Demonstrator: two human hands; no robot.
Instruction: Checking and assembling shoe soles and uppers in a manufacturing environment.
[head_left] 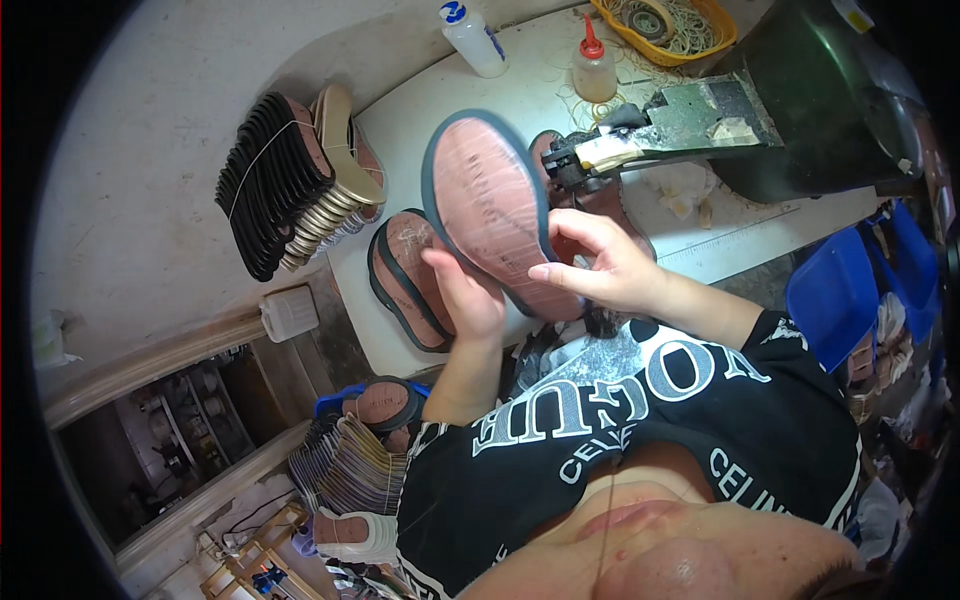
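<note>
A pinkish-brown insole (pixel 487 195) with a dark rim is held up over the white worktable, its printed face toward me. My right hand (pixel 608 265) grips its near right edge, thumb on the face and fingers bent round the side. My left hand (pixel 470 300) holds the lower left edge with its thumb up beside the rim; the other fingers are hidden behind the insole. More insoles (pixel 405 275) lie overlapping on the table to the left. Another brown piece (pixel 625 205) lies partly covered under the arm of a dark green sewing machine (pixel 690 125).
String-tied stacks of black and gold insoles (pixel 290 175) stand at the left. Behind are a white bottle (pixel 474 40), a red-tipped squeeze bottle (pixel 594 70) and a yellow basket (pixel 680 50) of cords. Blue bins (pixel 830 295) are on the right; more bundles (pixel 350 470) sit lower left.
</note>
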